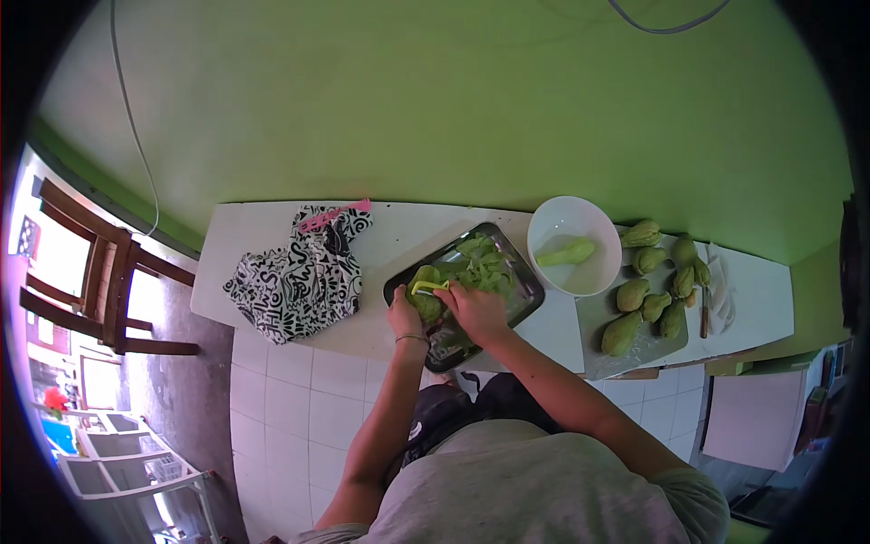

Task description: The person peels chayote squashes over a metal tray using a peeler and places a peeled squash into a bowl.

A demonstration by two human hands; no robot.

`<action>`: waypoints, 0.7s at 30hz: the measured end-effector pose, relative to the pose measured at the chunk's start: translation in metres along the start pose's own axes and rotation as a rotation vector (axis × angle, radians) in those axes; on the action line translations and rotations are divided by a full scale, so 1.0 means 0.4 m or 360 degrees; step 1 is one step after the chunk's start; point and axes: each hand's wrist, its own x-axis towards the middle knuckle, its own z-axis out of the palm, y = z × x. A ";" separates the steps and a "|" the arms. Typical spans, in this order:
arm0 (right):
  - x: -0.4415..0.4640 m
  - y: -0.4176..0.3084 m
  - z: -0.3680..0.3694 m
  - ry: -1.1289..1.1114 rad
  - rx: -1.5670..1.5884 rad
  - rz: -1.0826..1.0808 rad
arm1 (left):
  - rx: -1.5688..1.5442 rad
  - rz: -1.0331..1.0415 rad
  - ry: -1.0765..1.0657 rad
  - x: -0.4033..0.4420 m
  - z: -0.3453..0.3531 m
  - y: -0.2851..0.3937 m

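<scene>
Over the left part of a dark metal tray (529,279), my left hand (404,315) is closed on a green vegetable (429,306). My right hand (476,311) grips a yellow peeler (425,286), whose head lies against the vegetable. Green peelings (482,265) are heaped in the tray beyond my right hand. A white bowl (575,201) right of the tray holds a pale peeled vegetable (567,253). Several unpeeled green vegetables (621,334) lie on a metal tray (594,319) farther right.
A black-and-white patterned cloth (304,290) lies left on the white table (390,238), with a pink item (335,216) on it. At the right are a knife (704,319) and a white cloth (720,290). A wooden chair (113,281) stands far left.
</scene>
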 end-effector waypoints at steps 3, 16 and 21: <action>-0.009 -0.001 0.003 -0.0088 0.0006 0.0030 | 0.0009 -0.0018 0.0033 0.005 -0.002 -0.003; -0.026 0.043 -0.021 -0.0097 0.0055 -0.0086 | 0.0032 0.0033 -0.0044 0.003 0.015 -0.034; -0.015 0.035 -0.063 -0.0384 0.0488 0.0091 | 0.0037 -0.0085 -0.0218 -0.055 0.028 0.007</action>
